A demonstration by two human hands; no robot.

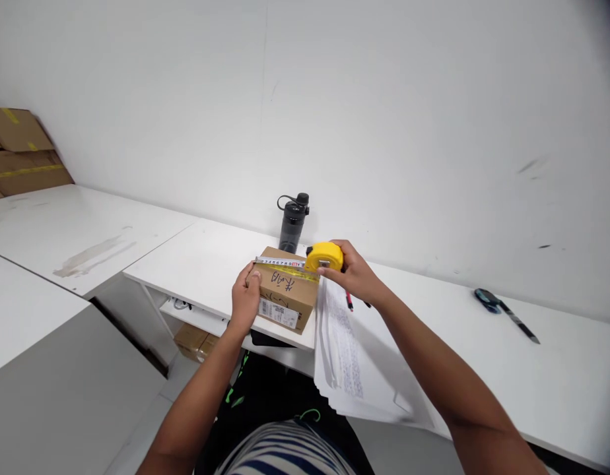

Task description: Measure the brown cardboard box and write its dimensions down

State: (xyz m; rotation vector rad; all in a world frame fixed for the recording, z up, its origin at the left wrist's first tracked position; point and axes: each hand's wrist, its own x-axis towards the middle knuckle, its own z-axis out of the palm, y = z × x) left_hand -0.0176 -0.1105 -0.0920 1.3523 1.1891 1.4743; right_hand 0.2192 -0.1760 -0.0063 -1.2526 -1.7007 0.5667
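Observation:
A small brown cardboard box [285, 298] with handwriting and a white label sits at the front edge of the white desk [206, 260]. My right hand [355, 272] grips a yellow tape measure [325, 256] at the box's right side. Its blade [280, 262] is stretched across the top of the box. My left hand [245, 297] pins the blade's end at the box's left edge and rests against that side.
A black water bottle [292, 223] stands behind the box. A stack of printed papers [354, 359] with a red pen [349, 301] lies to the right. A dark tool [506, 313] lies far right. Cardboard boxes [20, 152] lean at far left.

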